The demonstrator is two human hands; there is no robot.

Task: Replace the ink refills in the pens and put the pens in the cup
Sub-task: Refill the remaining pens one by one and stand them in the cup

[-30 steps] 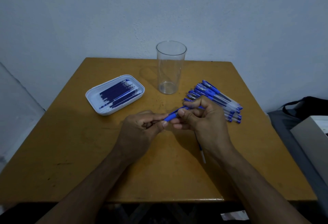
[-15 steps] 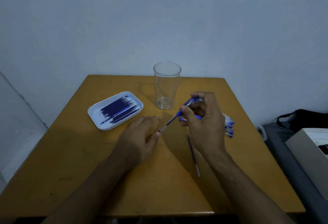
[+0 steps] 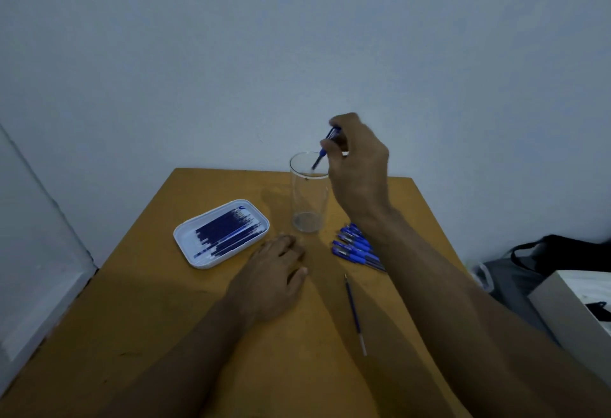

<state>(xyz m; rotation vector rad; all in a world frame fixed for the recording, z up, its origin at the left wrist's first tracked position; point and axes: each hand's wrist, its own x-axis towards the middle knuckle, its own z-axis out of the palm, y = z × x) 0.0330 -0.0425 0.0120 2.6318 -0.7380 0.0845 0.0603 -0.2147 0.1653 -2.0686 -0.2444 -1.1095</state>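
Blue pen (image 3: 325, 148) tip-down over clear cup (image 3: 309, 192), pinched in right hand (image 3: 358, 166); left hand (image 3: 274, 280) relaxed, flat on tabletop (image 3: 132, 335).

Right hand (image 3: 358, 166) holds pen (image 3: 325, 148) tip-down over cup (image 3: 309, 199).

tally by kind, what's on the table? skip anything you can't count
Cup: 1
Tray: 1
Loose refill: 1
Pen in right hand, over the cup: 1
Total: 4
Pen pile and tray refills: too overlapped to count.
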